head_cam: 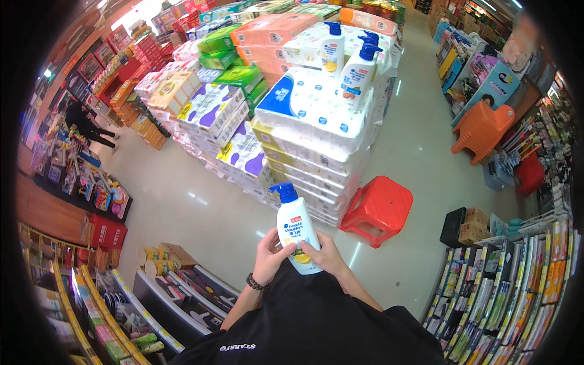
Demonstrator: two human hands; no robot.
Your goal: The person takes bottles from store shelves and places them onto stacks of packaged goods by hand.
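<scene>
A white Head & Shoulders pump bottle (294, 219) with a blue pump head is held upright before my chest, its label facing me. My left hand (270, 255) grips its left side, and my right hand (326, 253) its right side, both thumbs resting across the front. More bottles of this kind stand on stacked packs of tissue paper ahead: one with a lemon picture (333, 52), one with an almond picture (357, 82), and another mostly hidden behind it. The wrapped tissue pack (315, 109) under them forms the top of a tall stack.
A red plastic stool (383, 207) stands on the floor right of the stack. Orange stacked chairs (486, 127) are farther right. Shelves of packaged goods (502, 292) flank me at right, with a low display rack (182, 296) at left. A person in dark clothes (86, 121) stands far left.
</scene>
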